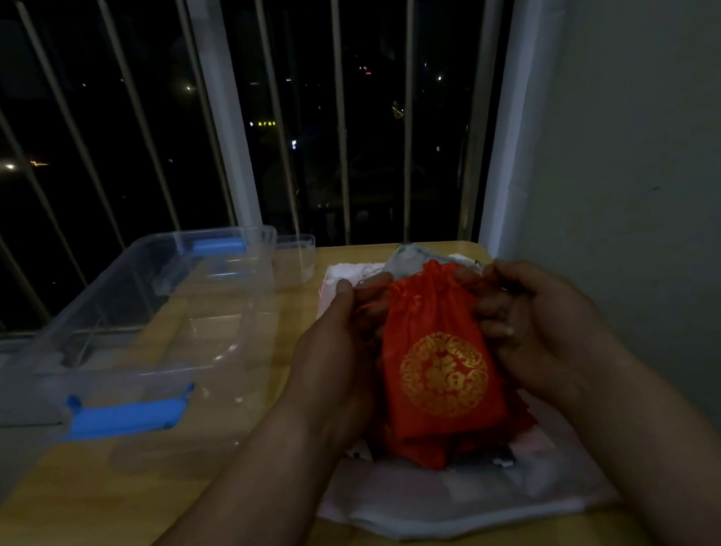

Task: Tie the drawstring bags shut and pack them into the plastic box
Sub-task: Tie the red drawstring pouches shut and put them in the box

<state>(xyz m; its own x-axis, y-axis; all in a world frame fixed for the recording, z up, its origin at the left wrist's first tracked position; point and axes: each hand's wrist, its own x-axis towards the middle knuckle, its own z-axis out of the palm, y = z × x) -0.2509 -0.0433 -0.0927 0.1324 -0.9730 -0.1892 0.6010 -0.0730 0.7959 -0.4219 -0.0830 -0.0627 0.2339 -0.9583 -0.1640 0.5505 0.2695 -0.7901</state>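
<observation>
At the left of the frame the clear plastic box [88, 325] sits open on the wooden tabletop [173, 505], one blue latch [126, 418] on its near end and another on its far end. Nothing red shows inside it. Just behind its far right corner stands a smaller clear tub [297, 259]. Beyond the tabletop, metal window bars [228, 105] run across a dark night view.

Right of centre, the left hand [339, 356] holds the left side of a red drawstring bag [440, 368], thumb and fingers curled in at its gathered neck. The bag is held upright above the tabletop, a round gold emblem facing the camera, its mouth puckered at the top. The right hand [541, 319] grips the bag's other side, fingers curled against the cloth near the neck. The light is dim, so the cord itself is hard to make out; each hand seems to pinch one end.

Below the held bag lies a pile of more red bags [417, 450] on a white sheet [457, 507] spread over the lower right of the tabletop
</observation>
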